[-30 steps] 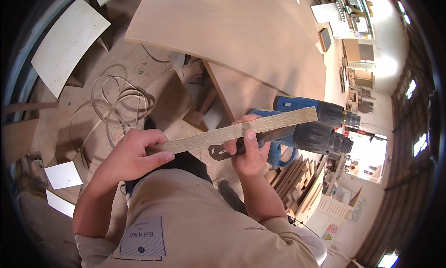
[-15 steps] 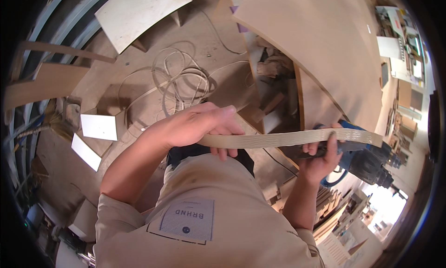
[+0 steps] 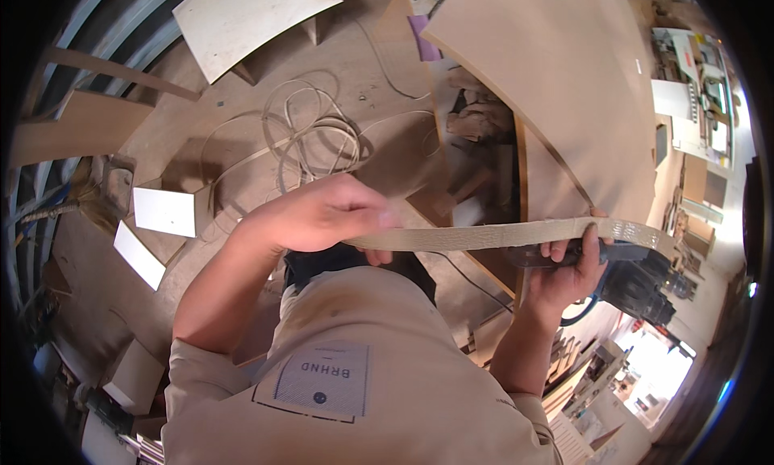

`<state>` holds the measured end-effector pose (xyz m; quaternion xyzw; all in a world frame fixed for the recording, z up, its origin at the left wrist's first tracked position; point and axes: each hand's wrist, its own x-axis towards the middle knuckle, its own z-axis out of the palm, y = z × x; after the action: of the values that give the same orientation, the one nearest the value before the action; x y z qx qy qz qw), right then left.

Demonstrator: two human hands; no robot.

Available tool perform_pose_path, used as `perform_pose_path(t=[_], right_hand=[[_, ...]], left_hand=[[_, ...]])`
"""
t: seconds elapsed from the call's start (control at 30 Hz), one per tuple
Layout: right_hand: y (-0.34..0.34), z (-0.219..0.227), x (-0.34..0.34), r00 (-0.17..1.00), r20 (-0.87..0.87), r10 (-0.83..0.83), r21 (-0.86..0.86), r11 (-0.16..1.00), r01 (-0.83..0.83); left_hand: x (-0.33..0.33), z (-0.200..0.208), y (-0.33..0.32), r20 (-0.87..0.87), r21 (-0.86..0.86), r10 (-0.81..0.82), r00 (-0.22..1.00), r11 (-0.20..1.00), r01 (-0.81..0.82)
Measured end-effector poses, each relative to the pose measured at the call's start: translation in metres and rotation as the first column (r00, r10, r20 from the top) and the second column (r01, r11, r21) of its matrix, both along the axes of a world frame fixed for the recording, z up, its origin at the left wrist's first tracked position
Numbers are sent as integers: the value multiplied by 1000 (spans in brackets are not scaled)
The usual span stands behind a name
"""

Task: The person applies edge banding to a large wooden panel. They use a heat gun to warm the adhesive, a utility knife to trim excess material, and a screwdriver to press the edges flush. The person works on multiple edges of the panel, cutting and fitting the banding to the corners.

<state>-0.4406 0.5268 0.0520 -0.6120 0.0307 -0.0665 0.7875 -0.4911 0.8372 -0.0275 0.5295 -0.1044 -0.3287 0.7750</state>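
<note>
Strip (image 3: 476,237) is up in front of the body, long axis roughly left to right, sagging slightly between hands. Left hand (image 3: 322,216) is at its left end, fingers showing below the strip's edge; thumb side blurred, can't tell if it pinches or just supports. Right hand (image 3: 568,275) pinches the strip nearer its other end, thumb pressed on its face, fingers over a dark tool (image 3: 526,256) just below. From the right grip, most of the strip lies leftward; a short tail runs right, bending down near the power tool (image 3: 637,291). Coil (image 3: 318,146) on the floor, beyond left hand.
</note>
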Motion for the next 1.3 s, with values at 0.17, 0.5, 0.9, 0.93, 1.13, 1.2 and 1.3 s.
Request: perform_pose_path(t=[0.17, 0.5, 0.9, 0.93, 1.13, 1.2, 1.3], right_hand=[[-1, 6, 7, 997, 13, -82, 13, 997, 82], [-2, 10, 9, 998, 21, -66, -66, 996, 67], [-12, -8, -40, 996, -80, -33, -613, 790, -23], [-13, -7, -50, 987, -159, 39, -682, 718, -138], [-18, -3, -78, 810, -543, 222, -636, 521, -569], [-20, -6, -76, 826, -521, 216, -656, 518, -549], [-25, -7, -68, 804, -561, 197, -644, 506, -574]], left_hand=[[-1, -2, 4, 78, 71, -18, 997, 997, 13], [-3, -5, 5, -120, 123, 21, 993, 992, -6], [17, -4, -46, 5, 182, 248, 969, 952, -244], [22, -5, -55, 39, 184, 246, 968, 951, -249], [52, -14, -113, 44, 315, 286, 957, 905, -285], [58, -15, -128, 103, 364, 287, 952, 880, -305], [65, -16, -146, 171, 417, 282, 944, 847, -329]])
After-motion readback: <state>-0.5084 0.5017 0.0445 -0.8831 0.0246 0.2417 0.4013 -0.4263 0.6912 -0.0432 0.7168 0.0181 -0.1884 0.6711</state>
